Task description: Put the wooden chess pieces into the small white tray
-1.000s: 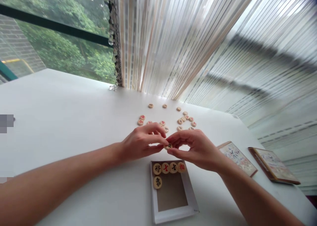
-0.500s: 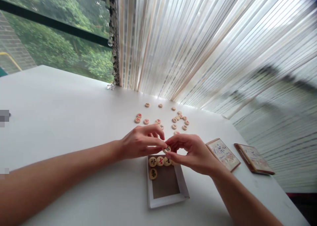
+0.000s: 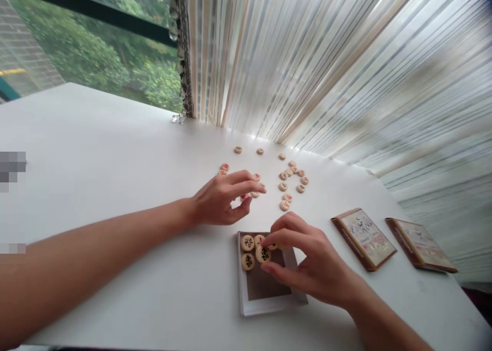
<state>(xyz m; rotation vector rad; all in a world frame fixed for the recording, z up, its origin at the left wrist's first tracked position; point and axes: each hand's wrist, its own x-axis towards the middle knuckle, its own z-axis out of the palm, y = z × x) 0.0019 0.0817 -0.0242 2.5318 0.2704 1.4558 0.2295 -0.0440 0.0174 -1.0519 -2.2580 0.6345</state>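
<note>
As right hand point(image 3: 313, 269) apparently pinches xiangqi piece point(image 3: 263, 254) (partly hidden) | over tray point(image 3: 272, 308) | left hand point(image 3: 221, 200) curled

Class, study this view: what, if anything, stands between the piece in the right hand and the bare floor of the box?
Nothing visible does: the piece in the right hand sits over the box, beside its other pieces.

Round wooden xiangqi piece point(image 3: 263, 254), black character, inside white tray point(image 3: 269, 308), beside another piece point(image 3: 248, 261)

At least five xiangqi pieces point(image 3: 248, 242) in one tray point(image 3: 241, 284), two books point(image 3: 363, 238)
</note>
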